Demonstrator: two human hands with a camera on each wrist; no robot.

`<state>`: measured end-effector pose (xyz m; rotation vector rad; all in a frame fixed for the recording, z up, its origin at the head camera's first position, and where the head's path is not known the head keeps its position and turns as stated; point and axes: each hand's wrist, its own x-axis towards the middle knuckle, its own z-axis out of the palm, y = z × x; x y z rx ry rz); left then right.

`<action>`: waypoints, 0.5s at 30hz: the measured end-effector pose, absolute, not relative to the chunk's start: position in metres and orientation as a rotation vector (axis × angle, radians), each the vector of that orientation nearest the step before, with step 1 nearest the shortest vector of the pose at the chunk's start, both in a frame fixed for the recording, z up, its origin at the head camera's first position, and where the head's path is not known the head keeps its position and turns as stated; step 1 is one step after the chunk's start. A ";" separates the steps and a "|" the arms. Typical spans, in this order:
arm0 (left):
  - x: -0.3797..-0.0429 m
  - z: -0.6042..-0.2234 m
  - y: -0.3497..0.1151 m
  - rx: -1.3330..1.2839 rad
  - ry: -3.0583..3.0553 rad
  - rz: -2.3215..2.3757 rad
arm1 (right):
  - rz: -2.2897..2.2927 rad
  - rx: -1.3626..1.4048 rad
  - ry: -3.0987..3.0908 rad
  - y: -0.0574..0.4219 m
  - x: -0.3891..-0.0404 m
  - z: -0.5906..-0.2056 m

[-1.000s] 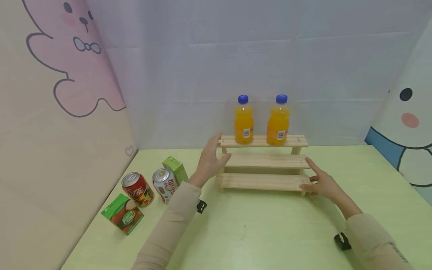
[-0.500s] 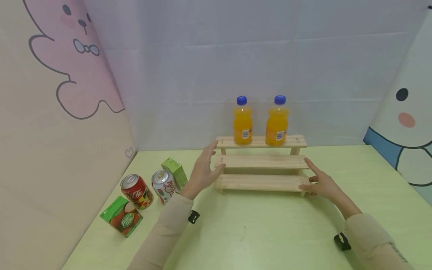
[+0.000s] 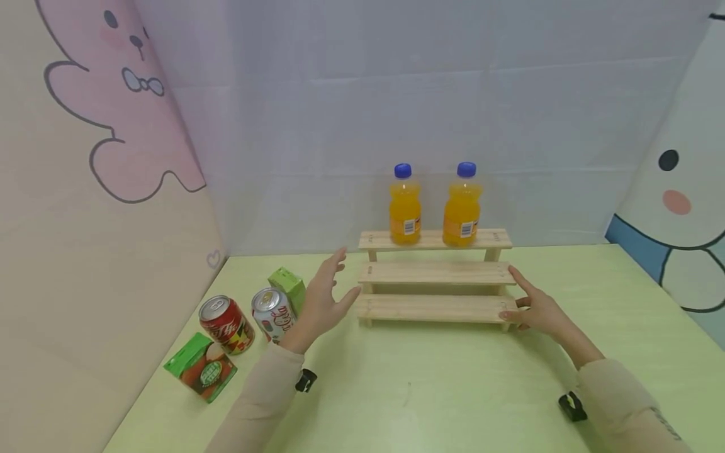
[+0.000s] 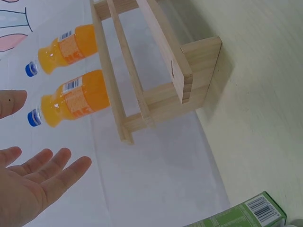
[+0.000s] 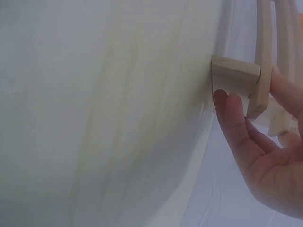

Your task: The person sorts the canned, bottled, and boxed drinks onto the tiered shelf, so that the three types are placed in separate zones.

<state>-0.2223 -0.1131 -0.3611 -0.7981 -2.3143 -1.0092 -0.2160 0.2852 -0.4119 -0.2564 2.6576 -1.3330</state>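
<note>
A three-step wooden rack (image 3: 436,273) stands on the table, with two orange drink bottles (image 3: 404,214) with blue caps upright on its top step. My right hand (image 3: 538,311) grips the right end of the bottom step, thumb on top; in the right wrist view its curled fingers (image 5: 239,135) lie round the end of the wood. The left hand (image 3: 323,302) hovers left of the rack with fingers spread and nothing in them. Nearest to it are a green box carton (image 3: 287,288) and a white Coca-Cola can (image 3: 272,311), partly hidden by the wrist.
At the left of the table stand a red can (image 3: 228,324) and a green-and-brown drink carton (image 3: 202,367). A pale curtain (image 3: 317,145) hangs behind the rack. Printed cloth walls (image 3: 113,264) border the table (image 3: 430,390) at both sides.
My left hand has moved away from the rack's left end, leftward and toward me. The right hand has stayed at the bottom step. The view has shifted slightly.
</note>
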 end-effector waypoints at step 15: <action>-0.205 -0.367 -0.145 -0.685 -2.324 -0.960 | -1.334 -0.248 2.653 0.284 -0.216 -0.411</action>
